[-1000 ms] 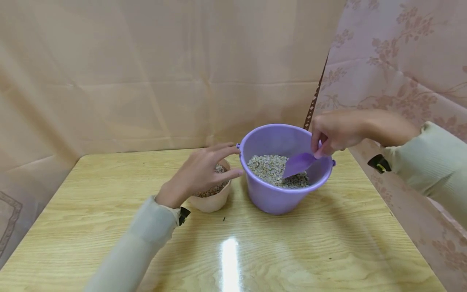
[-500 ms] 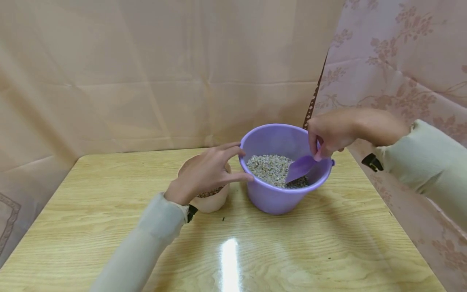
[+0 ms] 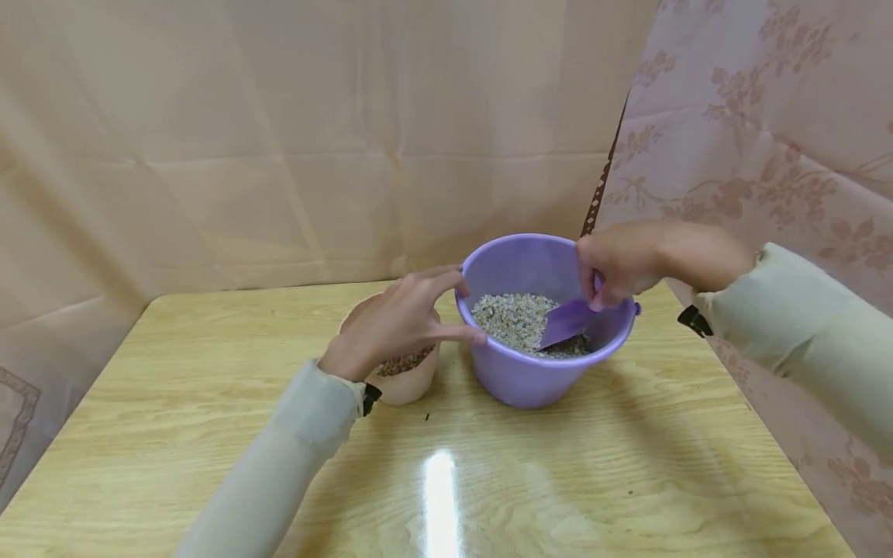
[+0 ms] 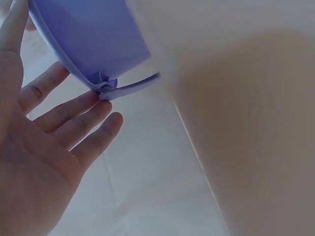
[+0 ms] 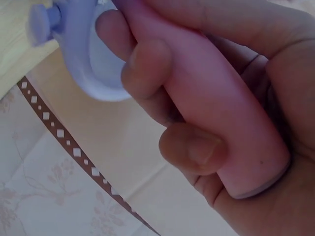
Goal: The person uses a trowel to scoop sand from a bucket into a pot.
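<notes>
A purple bucket [image 3: 525, 380] holds pale grainy material [image 3: 511, 318], like fine gravel. My right hand [image 3: 631, 260] grips a small trowel by its pink handle [image 5: 216, 103], fingers curled round it in the right wrist view. The trowel's purple blade [image 3: 565, 322] dips into the grains, its tip at their surface. At the bucket's left side my left hand [image 3: 405, 322] touches the rim, thumb stretched on the near edge and fingers extended along the outside. In the left wrist view those fingertips [image 4: 110, 123] lie by the rim and the bucket's handle [image 4: 130, 90].
Under my left hand stands a small cream pot [image 3: 408, 387] with brownish grains inside, partly hidden by the hand. Both containers stand on a wood-grain table [image 3: 209, 418]. A beige curtain [image 3: 314, 139] hangs behind, with a floral pink cloth [image 3: 767, 155] on the right.
My left hand has moved right, coming onto the bucket's rim. My right hand has shifted slightly left and down, with the trowel still in the grains.
</notes>
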{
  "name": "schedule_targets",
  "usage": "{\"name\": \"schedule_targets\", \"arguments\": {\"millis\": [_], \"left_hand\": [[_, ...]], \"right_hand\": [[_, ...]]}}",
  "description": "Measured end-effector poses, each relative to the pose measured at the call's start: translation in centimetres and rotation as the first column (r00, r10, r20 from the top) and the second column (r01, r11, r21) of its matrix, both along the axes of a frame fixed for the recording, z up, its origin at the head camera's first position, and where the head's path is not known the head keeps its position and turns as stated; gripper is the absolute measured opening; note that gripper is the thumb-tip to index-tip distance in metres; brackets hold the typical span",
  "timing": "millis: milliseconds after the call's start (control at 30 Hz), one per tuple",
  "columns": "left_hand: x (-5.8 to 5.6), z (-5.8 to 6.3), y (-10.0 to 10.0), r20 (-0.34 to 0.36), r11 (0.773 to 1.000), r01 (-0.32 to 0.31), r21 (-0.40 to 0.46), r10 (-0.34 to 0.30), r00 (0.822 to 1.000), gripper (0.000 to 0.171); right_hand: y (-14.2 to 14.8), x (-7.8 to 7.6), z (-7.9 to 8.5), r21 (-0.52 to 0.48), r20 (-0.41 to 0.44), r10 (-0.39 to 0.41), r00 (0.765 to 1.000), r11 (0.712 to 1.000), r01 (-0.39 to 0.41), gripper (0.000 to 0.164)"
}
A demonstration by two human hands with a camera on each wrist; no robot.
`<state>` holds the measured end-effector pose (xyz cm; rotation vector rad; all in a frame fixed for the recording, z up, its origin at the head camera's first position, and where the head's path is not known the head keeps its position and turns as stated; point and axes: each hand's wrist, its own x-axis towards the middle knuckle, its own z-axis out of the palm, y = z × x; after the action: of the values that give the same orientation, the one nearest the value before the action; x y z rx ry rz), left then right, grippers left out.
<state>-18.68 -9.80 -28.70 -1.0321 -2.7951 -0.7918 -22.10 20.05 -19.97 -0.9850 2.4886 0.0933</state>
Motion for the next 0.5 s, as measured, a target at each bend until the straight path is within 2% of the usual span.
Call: {"name": "schedule_targets", "arguments": {"millis": [133, 300, 500], "left_hand": [[-0.2, -0.1, 0.0, 0.005, 1.0, 0.006, 0.004, -0.006, 1.0, 0.053], [-0.5, -0.3, 0.1, 0.004, 0.997, 0.058, 0.041, -0.058, 0.998, 0.055], [-1.0, -0.4, 0.3, 0.006, 0.992, 0.096, 0.083, -0.097, 0.995, 0.056]], "right_hand": [[-0.5, 0.2, -0.7, 0.019, -0.069, 0.004, 0.998, 1.0, -0.003, 0.012], [-0.7, 0.1, -1.4, -0.04, -0.04, -0.023, 0.999, 0.999, 0.021, 0.009], [-0.7, 0.0, -2.1, -0.042, -0.059, -0.039, 0.998, 0.998, 0.036, 0.008]]}}
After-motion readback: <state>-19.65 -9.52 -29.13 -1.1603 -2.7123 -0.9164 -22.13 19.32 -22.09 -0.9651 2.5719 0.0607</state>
